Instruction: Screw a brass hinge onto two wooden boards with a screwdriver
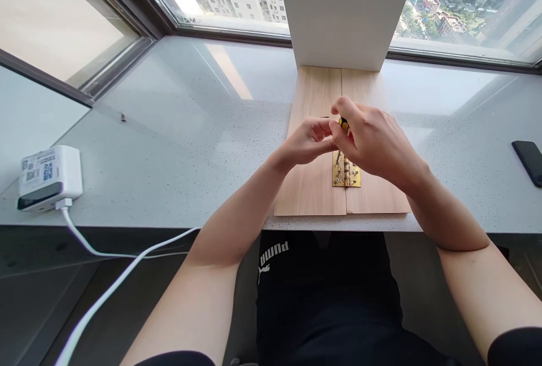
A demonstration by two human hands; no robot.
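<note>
Two boards (308, 188) lie on a speckled windowsill (182, 129).

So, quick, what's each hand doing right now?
Left hand: fingers curled in beside the screwdriver; whether they grip anything cannot be told.
Right hand: closed on the screwdriver's black-and-yellow handle.
</note>
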